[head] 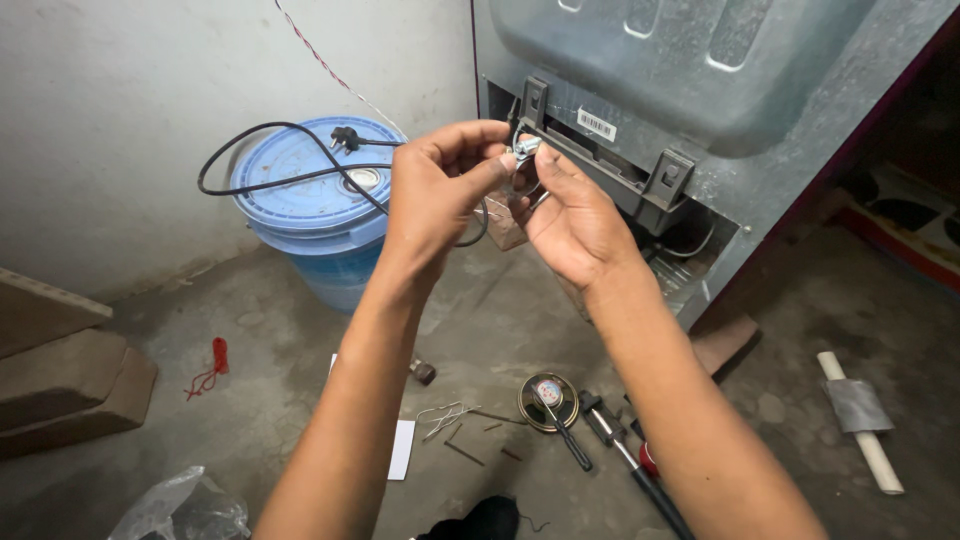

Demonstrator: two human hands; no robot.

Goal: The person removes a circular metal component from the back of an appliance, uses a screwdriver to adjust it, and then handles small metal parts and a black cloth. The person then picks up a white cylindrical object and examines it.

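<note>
My left hand [437, 190] and my right hand [572, 220] are raised together in front of the open lower back of a grey appliance [700, 120]. Between their fingertips they pinch a small metal part [525, 150] with thin wires hanging from it. A black power cord [270, 180] with its plug [345, 137] runs from behind my left hand over the lid of a blue bucket [315, 200].
On the concrete floor below lie a round tin [548, 400], screwdrivers [620, 450], bent wire pieces [445, 415], a white sheet [402, 448], a red string [210, 365], a taped white pipe [858, 410], a plastic bag [175, 505]. Bricks [60, 380] sit at the left.
</note>
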